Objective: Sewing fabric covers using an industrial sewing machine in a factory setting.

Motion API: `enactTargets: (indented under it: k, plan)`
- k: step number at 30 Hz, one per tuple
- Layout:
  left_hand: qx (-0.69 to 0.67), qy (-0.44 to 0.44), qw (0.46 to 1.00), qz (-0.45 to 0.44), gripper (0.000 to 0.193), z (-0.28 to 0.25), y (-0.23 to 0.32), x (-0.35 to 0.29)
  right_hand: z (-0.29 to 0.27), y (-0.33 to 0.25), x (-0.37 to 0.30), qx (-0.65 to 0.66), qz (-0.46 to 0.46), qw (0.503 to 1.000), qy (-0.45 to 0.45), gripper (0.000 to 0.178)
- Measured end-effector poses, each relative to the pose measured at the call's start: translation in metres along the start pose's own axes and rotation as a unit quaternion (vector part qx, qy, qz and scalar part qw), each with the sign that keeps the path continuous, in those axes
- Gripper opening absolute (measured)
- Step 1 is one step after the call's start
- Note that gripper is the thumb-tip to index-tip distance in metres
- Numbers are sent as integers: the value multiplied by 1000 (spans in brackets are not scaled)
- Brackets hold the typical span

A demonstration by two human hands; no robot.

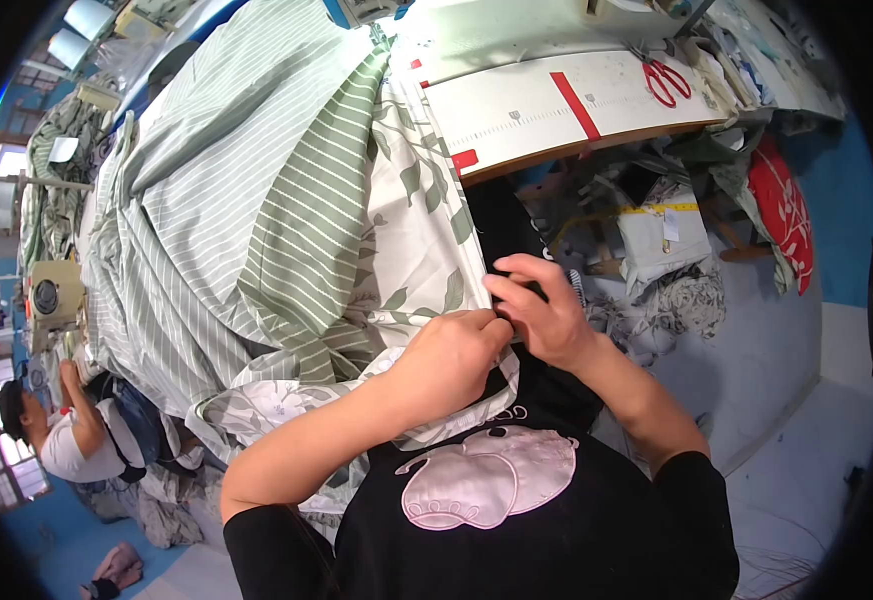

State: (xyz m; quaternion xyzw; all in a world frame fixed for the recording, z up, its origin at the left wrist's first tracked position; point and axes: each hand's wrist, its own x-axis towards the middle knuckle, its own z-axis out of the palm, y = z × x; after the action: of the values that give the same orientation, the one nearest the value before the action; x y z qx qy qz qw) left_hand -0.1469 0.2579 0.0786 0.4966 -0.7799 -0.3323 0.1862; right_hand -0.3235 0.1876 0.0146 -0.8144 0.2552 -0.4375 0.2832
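Note:
A large cloth hangs before me, with green-and-white striped fabric (pixel 302 230) on one side and cream leaf-print fabric (pixel 412 240) on the other. Its long right edge runs down from the sewing machine to my hands. My left hand (pixel 457 350) is closed on that edge, knuckles up, with the fabric pinched in it. Close beside it, my right hand (pixel 547 310) also pinches the edge between thumb and fingers, the other fingers bent and partly lifted. The fingertips of both hands meet near the same spot. A lower fold of the leaf-print cloth lies over my lap.
The white sewing table (pixel 517 115) with red tape strips stands ahead, red-handled scissors (pixel 667 82) on its right. Below it lie a white bundle (pixel 665 245), a yellow tape measure (pixel 657 209) and crumpled cloth. Red fabric (pixel 782 210) hangs at right. A co-worker (pixel 87 430) works at far left.

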Motion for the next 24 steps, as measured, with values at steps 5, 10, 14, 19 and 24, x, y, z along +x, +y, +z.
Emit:
enactTargets:
  k: [5,10,14,19,24]
  plan:
    - [-104,2,993,-48,19,-25,-5,-3,7,10,19,-15,-155,987,-25,17]
    - [166,258,951,-30,41,-46,-59,-1,2,-3,27,-13,-128,991,-32,17]
    - [331,269,901,-80,51,-62,-121,-22,-7,-26,41,1,-109,994,-27,17]
    - [322,257,906,-99,51,-78,-141,-37,15,-4,14,13,-38,999,-34,19]
    - [249,320,910,-88,46,-83,-141,-48,29,19,-1,7,-11,999,-46,22]
